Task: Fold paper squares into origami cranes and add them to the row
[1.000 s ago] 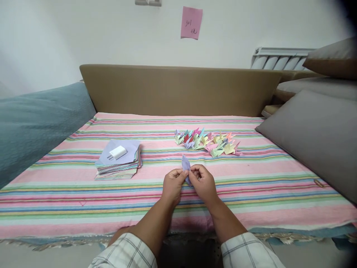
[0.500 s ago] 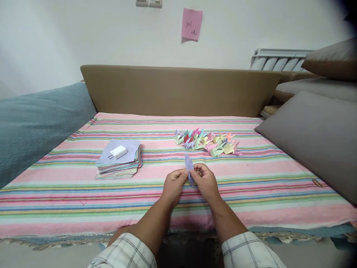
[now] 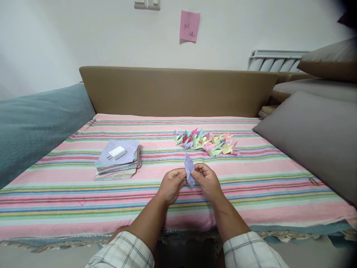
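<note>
Between my two hands stands a narrow, pointed piece of folded purple paper [image 3: 189,169], its long tip pointing away from me. My left hand [image 3: 172,185] pinches its left edge between thumb and fingers. On the right edge, my right hand [image 3: 206,181] grips it the same way, thumb on top. Just beyond the hands lies a cluster of small folded paper cranes [image 3: 206,142] in many colours. To the left sits a stack of square paper sheets [image 3: 118,169] with a purple sheet on top, and a white plug charger [image 3: 117,153] rests on it.
A striped cloth [image 3: 69,193] covers the sofa seat. The brown backrest [image 3: 178,93] stands behind, a blue-covered armrest [image 3: 41,123] at left, grey cushions [image 3: 312,137] at right. A small brown loop [image 3: 314,181] lies near the cushions. A pink note [image 3: 189,26] hangs on the wall.
The folded purple paper has turned slightly and shows a wider face. My left hand has shifted a little to the left, while both hands keep their hold.
</note>
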A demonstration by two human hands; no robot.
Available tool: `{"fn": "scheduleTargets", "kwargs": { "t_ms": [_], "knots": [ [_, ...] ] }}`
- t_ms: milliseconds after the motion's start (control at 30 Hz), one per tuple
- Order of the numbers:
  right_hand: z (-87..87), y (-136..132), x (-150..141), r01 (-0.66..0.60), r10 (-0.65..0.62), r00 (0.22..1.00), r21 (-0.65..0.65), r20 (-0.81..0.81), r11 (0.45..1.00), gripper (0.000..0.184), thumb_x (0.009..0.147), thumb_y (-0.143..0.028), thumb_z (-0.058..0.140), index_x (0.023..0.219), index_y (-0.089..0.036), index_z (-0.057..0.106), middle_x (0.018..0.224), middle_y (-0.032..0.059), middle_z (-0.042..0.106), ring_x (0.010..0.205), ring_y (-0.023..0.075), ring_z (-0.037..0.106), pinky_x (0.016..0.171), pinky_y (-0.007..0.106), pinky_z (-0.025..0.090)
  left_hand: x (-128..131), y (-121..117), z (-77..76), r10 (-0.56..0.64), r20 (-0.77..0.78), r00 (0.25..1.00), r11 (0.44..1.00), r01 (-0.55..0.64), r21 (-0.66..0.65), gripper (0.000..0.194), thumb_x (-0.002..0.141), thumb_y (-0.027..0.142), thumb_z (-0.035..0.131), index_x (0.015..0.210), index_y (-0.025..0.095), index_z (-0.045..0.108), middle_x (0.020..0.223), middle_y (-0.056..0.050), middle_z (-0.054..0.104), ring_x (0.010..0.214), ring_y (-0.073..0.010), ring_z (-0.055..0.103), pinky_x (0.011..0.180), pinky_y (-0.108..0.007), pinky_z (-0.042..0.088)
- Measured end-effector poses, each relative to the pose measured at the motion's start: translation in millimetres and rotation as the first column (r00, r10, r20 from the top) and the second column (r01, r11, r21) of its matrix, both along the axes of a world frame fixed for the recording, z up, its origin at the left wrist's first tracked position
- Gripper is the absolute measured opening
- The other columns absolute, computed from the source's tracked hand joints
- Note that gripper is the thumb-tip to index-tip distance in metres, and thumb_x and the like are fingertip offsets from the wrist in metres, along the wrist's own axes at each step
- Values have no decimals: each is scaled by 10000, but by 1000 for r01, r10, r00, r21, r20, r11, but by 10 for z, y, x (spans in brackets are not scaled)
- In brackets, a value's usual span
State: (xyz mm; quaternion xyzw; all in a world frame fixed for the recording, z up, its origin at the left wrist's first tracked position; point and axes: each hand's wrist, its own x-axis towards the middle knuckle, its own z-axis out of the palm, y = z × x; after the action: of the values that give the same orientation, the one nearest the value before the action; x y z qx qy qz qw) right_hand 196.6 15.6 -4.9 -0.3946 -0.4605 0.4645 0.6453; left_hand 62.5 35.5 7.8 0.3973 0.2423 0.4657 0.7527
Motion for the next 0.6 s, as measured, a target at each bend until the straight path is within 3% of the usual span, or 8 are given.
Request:
{"fn": "scheduleTargets", "kwargs": {
  "t_ms": [267, 467, 600],
  "knots": [
    [-23, 9, -6, 1, -1, 1000, -2, 6, 1000, 244, 699, -348, 716, 873, -200, 632, 795, 13, 665, 697, 134, 599, 657, 272, 496, 16, -2, -17, 50, -25, 998, 999, -50, 7, 316, 589, 391, 801, 698, 112, 701, 736, -86, 690, 728, -195, 630, 704, -330, 511],
    [-17, 12, -25, 52, -51, 997, -6, 52, 999, 224, 708, -371, 694, 808, -196, 595, 687, -11, 606, 612, 115, 549, 569, 240, 462, 7, 14, -96, 174, -131, 976, 971, -148, 190, 261, 648, 369, 760, 783, 147, 741, 896, -91, 662, 854, -201, 596, 793, -316, 486],
    [-23, 12, -23, 53, -53, 998, 1, 38, 999, 241, 693, -373, 707, 814, -194, 600, 721, -4, 622, 635, 118, 565, 601, 249, 474, -7, 14, -83, 253, -188, 949, 937, -191, 294, 241, 652, 389, 748, 736, 163, 747, 840, -68, 586, 821, -179, 552, 719, -271, 486]
  ]
}}
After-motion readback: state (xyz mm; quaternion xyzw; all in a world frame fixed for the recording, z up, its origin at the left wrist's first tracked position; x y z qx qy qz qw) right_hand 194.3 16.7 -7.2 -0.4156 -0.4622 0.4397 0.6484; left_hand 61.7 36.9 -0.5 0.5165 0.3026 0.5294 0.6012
